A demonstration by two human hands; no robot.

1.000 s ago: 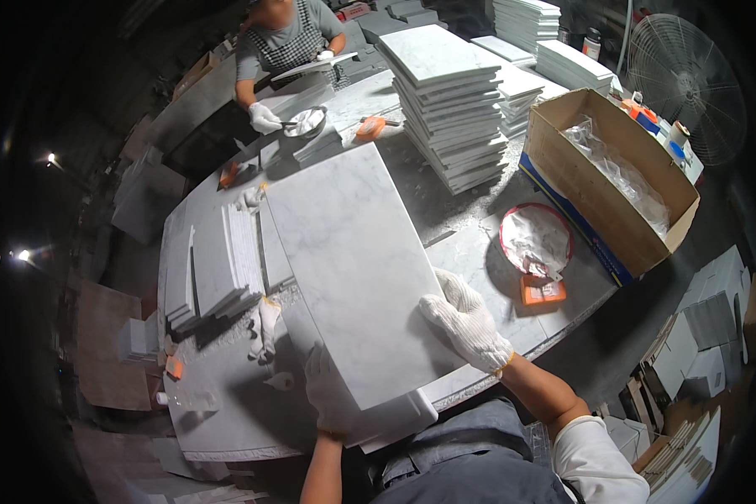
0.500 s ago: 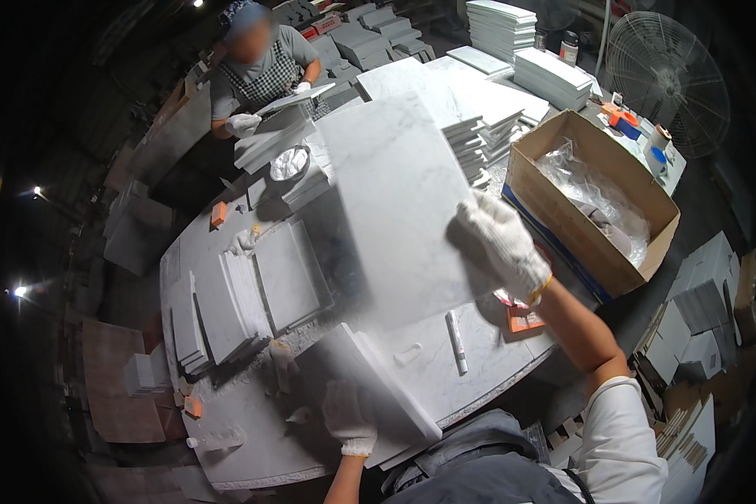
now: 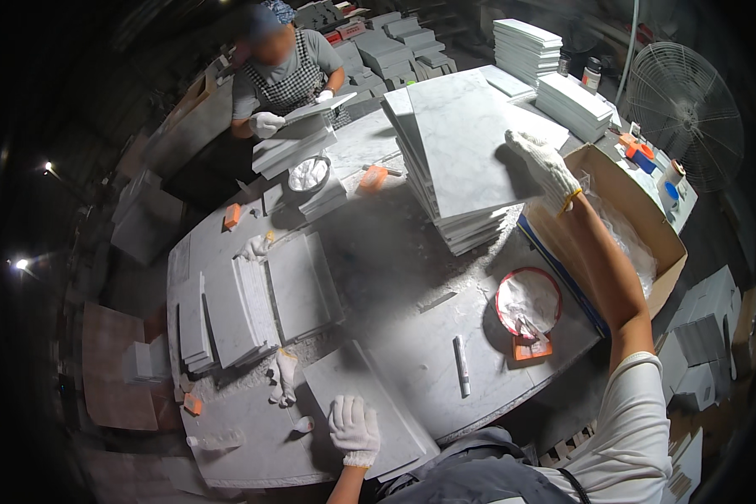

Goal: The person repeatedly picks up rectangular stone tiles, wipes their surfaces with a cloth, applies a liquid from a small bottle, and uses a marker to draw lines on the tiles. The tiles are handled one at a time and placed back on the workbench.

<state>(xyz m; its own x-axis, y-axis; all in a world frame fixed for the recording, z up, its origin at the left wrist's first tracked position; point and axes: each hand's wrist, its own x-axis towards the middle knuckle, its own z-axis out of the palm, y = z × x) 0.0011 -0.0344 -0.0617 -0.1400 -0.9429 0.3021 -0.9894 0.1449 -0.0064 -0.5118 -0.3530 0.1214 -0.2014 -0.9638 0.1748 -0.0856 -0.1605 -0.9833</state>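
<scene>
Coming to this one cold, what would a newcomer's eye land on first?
Probably the large white, grey-veined rectangular slab at upper centre, held at its right edge by the white-gloved right hand over a tall stack of white slabs. Next, perhaps, the red-rimmed round bowl of white material, right of centre, and the big round wire fan at upper right.

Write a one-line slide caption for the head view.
Right hand holds a white slab over a stack; left hand rests on another slab.
</scene>
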